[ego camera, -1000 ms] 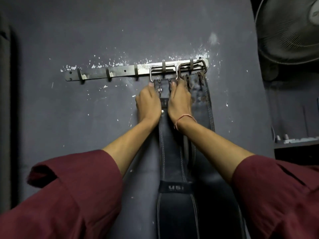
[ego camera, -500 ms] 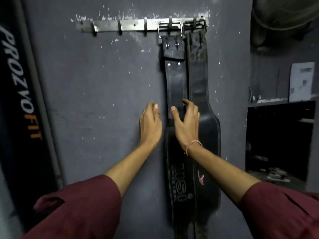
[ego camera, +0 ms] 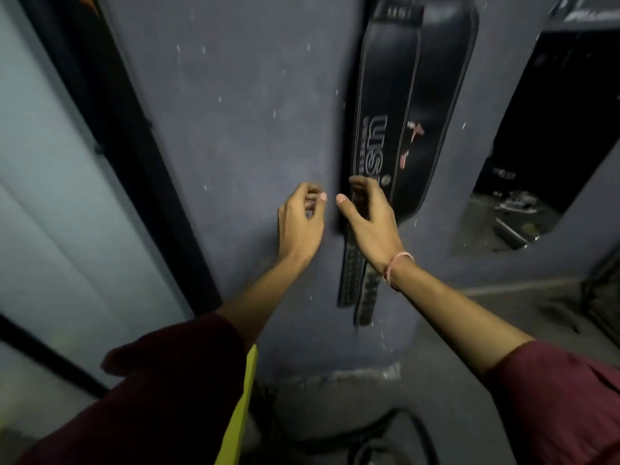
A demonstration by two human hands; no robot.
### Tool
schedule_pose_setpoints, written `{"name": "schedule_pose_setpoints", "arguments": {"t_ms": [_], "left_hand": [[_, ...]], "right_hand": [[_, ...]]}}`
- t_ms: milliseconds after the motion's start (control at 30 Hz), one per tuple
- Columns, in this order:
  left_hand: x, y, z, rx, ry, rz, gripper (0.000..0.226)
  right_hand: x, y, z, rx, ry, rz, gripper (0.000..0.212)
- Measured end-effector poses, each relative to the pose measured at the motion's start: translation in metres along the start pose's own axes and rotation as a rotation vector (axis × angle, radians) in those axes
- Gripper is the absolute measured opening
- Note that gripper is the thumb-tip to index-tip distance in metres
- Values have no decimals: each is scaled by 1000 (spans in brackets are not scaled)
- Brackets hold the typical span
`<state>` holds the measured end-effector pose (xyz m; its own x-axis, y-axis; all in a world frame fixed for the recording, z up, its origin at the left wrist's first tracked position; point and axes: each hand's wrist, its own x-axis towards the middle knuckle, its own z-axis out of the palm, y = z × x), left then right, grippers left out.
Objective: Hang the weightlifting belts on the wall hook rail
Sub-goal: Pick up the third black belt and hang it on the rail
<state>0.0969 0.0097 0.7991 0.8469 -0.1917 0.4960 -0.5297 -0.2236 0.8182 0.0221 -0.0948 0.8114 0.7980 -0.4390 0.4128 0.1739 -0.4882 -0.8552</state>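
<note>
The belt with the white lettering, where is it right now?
In the head view the belt with the white lettering hangs flat on the grey wall, upper centre-right, overlapping a second belt on its right; its lower end passes behind the right hand.

Belts: two belts (ego camera: 399, 105) hang flat against the wall (ego camera: 241, 129), right of centre, overlapping, their tops running out of view.
Strap ends: two narrow strap ends (ego camera: 355, 283) hang side by side below the wide parts.
Left hand: the left hand (ego camera: 300, 226) is before the wall, just left of the belts.
Right hand: the right hand (ego camera: 372, 216) lies over the belts' lower part, beside the left hand.
Opening: a recess (ego camera: 543, 146) sits to the far right of the belts.
Floor: the floor (ego camera: 436, 380) lies near, below the wall.
</note>
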Motion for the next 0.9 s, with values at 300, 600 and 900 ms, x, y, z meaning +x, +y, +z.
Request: {"name": "schedule_pose_setpoints", "arguments": {"t_ms": [300, 600, 900], "left_hand": [[-173, -131, 58, 77, -130, -395, 6], [-314, -258, 116, 170, -247, -737, 11], [-461, -518, 172, 119, -267, -1118, 26]], "right_hand": [[-149, 163, 25, -13, -249, 431, 36], [-256, 332, 32, -77, -473, 792, 22], [-337, 591, 166, -240, -711, 832, 22]]}}
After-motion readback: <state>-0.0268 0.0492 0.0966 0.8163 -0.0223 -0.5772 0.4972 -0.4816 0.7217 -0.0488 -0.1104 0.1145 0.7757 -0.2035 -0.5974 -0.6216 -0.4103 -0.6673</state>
